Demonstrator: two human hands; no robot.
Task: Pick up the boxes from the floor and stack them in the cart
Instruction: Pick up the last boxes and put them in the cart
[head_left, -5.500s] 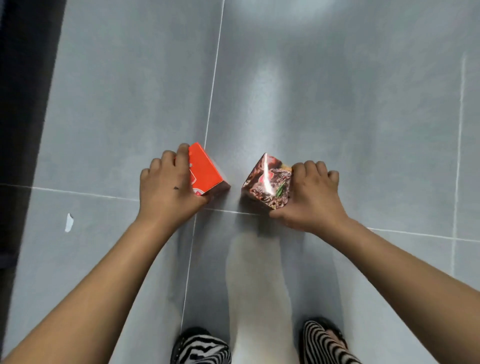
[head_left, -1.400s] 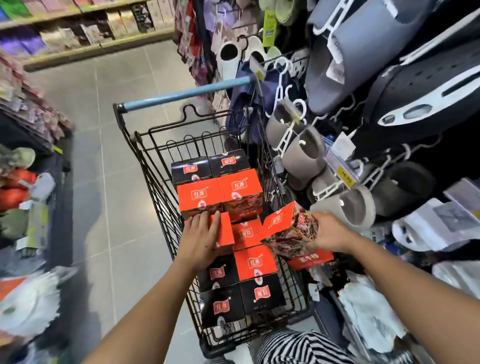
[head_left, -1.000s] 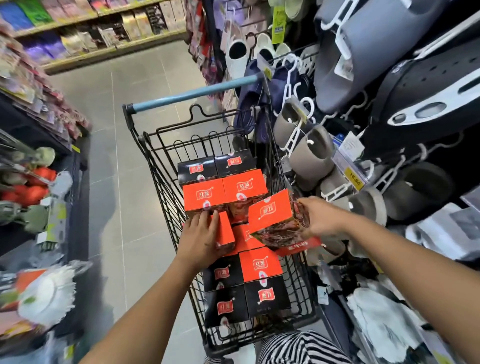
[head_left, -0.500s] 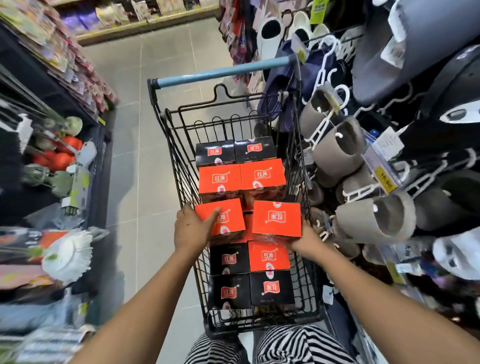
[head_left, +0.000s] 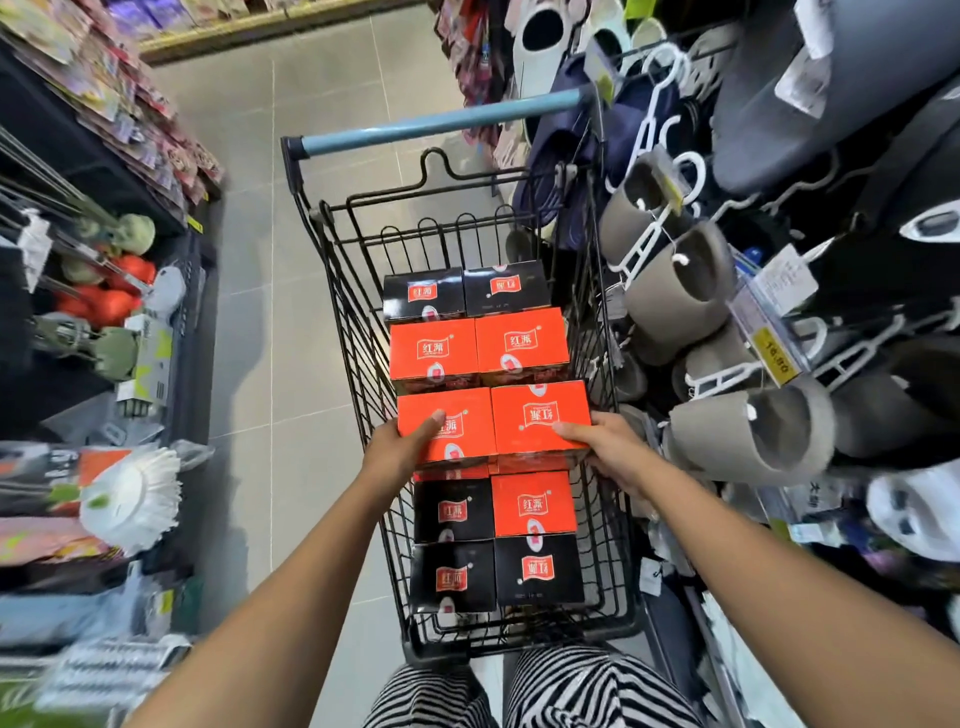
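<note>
Left hand: the left hand (head_left: 400, 449) grips the left orange box (head_left: 441, 415) at its near left corner. The thumb lies over the top; the other fingers are hidden below.
Right hand: the right hand (head_left: 608, 444) holds the right orange box (head_left: 540, 410) the same way, thumb on top at the near right edge and the rest tucked under, out of sight.
Where the boxes are: both sit side by side inside the cart (head_left: 337, 312), touching each other, on an upper layer above the lower boxes (head_left: 498, 569) near the person.
Handling: probably light, as one hand carries each. The card looks stiff and the printed faces glossy, so a flat palm could slide and corners may crush if squeezed.
Best hold: thumb on top and fingers under, near an outer corner, so the inner sides can meet flush.
Edges: the far sides butt against the orange pair behind (head_left: 478, 345). The right box stands just beside the right wire wall, and hanging grey slippers (head_left: 675, 291) crowd that rim.
Open room: little sideways — clear room looks to be straight up or back toward the body. The left side, over the floor (head_left: 270, 332), is more open than the right.
</note>
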